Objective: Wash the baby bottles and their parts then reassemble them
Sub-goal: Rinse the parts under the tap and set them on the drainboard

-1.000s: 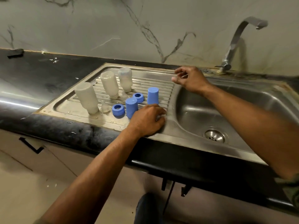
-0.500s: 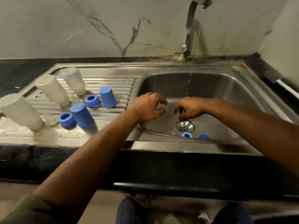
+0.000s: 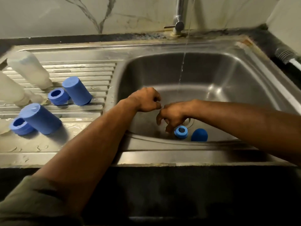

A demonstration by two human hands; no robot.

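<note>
In the steel sink basin (image 3: 228, 82) a blue screw ring (image 3: 180, 131) and a blue cap (image 3: 199, 135) lie near the front wall. My right hand (image 3: 172, 115) hangs over the drain, fingers pointing down, fingertips just left of the ring and holding nothing. My left hand (image 3: 146, 100) hovers beside it with fingers curled into a fist; nothing shows in it. On the drainboard (image 3: 68, 144) stand upturned cloudy bottles (image 3: 31, 69) (image 3: 9, 90), two blue caps (image 3: 76, 90) (image 3: 40, 118) and two blue rings (image 3: 57, 96) (image 3: 20, 126).
The tap (image 3: 179, 15) at the back runs a thin stream of water (image 3: 182, 66) into the basin behind my hands. A black counter edge (image 3: 162, 185) lies in front of the sink. A hose end (image 3: 286, 54) sits at the far right.
Both hands moved from the drainboard side into the basin. The right hand has dropped lower, to the blue ring. The view has swung right and closer to the sink.
</note>
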